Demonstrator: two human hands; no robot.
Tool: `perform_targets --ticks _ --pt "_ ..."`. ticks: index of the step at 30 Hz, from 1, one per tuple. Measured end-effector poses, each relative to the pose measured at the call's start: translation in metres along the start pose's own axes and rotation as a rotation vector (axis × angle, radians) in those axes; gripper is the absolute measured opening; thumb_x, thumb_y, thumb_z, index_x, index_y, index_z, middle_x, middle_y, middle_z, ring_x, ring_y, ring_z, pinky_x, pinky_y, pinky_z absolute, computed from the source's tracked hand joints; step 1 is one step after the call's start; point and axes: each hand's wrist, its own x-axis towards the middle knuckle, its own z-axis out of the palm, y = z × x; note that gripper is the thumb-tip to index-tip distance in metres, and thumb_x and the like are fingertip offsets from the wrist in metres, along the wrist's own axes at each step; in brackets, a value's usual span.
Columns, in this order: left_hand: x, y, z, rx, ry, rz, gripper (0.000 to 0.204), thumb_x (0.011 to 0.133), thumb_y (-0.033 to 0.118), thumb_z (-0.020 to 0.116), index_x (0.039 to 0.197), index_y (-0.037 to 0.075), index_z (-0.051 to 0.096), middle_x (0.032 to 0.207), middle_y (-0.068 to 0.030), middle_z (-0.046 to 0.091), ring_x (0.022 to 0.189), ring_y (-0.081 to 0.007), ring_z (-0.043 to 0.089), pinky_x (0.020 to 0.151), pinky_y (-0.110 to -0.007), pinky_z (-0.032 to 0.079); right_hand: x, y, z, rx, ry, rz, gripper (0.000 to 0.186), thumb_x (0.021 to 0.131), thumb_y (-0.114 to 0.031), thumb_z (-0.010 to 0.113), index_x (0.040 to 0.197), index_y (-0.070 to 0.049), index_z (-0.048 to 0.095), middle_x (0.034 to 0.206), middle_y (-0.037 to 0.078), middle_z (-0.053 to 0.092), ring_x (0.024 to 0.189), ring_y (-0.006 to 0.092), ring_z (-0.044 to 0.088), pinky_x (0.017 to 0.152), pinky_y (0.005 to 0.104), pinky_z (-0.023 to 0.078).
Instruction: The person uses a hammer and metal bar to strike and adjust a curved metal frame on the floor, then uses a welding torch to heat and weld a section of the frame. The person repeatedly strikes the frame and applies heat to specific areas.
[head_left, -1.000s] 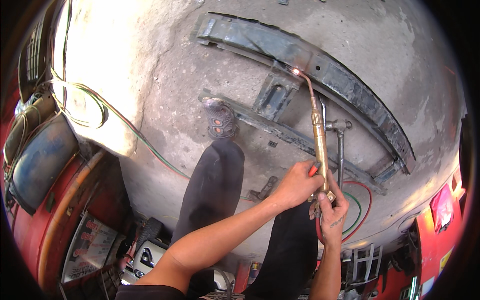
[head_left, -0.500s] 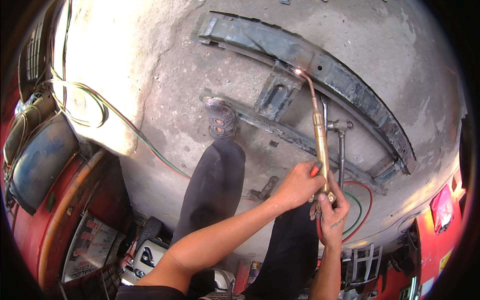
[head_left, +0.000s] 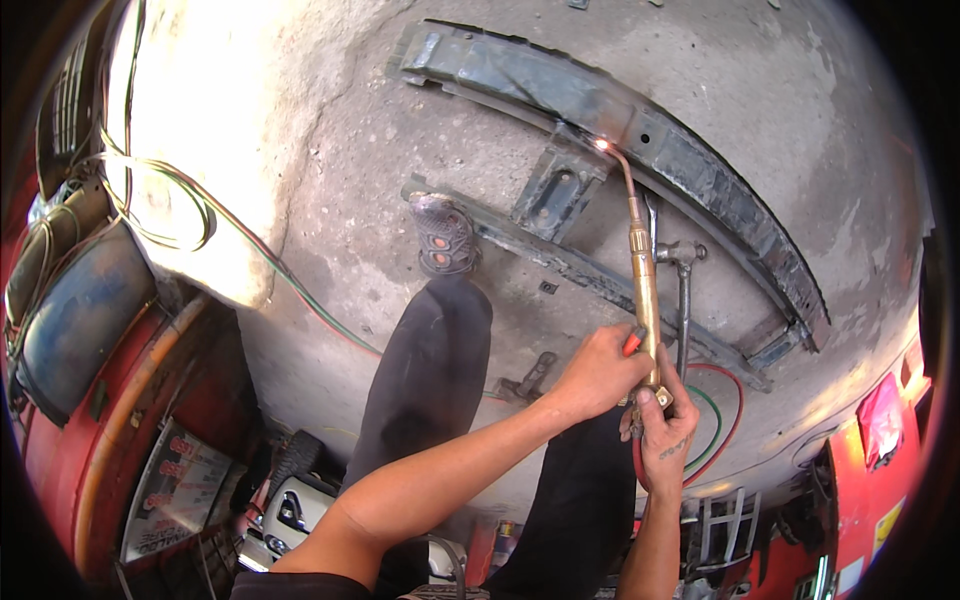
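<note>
A brass gas torch (head_left: 643,285) points away from me, its bent tip glowing against a curved dark metal bumper beam (head_left: 560,85) where a bracket (head_left: 558,190) joins it. My right hand (head_left: 668,425) is closed around the torch's rear end, by the valves. Beside the torch's lower body, my left hand (head_left: 600,372) is closed, and a small orange-red object (head_left: 633,342) sticks out of it. The rest of that object is hidden by the fingers. Red and green hoses (head_left: 735,425) loop out near my right hand.
A hammer (head_left: 684,255) lies right of the torch, under the beam's curve. A long metal strip (head_left: 580,268) runs across the concrete below the bracket. My shoe (head_left: 442,235) rests against it. Hoses (head_left: 300,290) cross the floor at left, near red car parts (head_left: 115,400).
</note>
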Motion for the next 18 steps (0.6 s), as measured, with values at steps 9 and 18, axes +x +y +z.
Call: perform_targets --ticks 9,18 --pt "-0.002 0.004 -0.002 0.019 -0.003 -0.002 0.027 0.086 0.017 0.061 0.099 -0.007 0.064 0.078 -0.0122 0.066 0.072 -0.0185 0.063 0.068 -0.036 0.05 0.0 0.001 0.0 -0.008 0.011 -0.003 0.055 0.095 0.0 0.062 0.149 0.003 0.048 0.087 0.006 0.063 0.06 0.0106 0.058 0.049 0.0239 0.048" --pt "-0.004 0.01 -0.003 -0.02 -0.022 -0.031 0.028 0.086 0.017 0.061 0.1 -0.007 0.064 0.077 -0.0111 0.066 0.071 -0.0177 0.062 0.068 -0.035 0.05 -0.001 -0.001 0.003 -0.053 0.035 -0.019 0.053 0.096 -0.006 0.062 0.147 0.003 0.051 0.08 0.004 0.061 0.057 0.0097 0.056 0.047 0.0238 0.046"
